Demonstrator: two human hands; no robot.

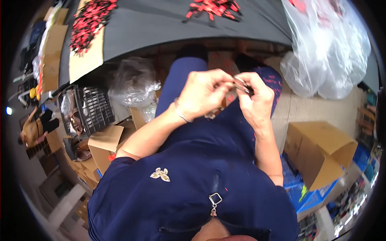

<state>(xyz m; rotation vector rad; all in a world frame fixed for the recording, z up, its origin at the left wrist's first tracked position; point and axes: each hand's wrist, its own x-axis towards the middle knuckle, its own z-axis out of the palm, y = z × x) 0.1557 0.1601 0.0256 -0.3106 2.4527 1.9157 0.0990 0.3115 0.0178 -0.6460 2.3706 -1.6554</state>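
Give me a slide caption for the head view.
Left hand and right hand close together, the right gripping a small metal tool, near a black table bearing red-and-black pieces.

Right fingers (253, 79) hold dark object (245, 88); left fingers (217, 75) beside.

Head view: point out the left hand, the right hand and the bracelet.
Left hand (200, 93), head view: back of the hand.
Right hand (258, 98), head view: back of the hand.
Bracelet (182, 115), head view: its band.

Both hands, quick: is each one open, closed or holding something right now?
Left hand: closed in a pinch; whether it holds anything cannot be told.
Right hand: closed on a small dark metal tool.
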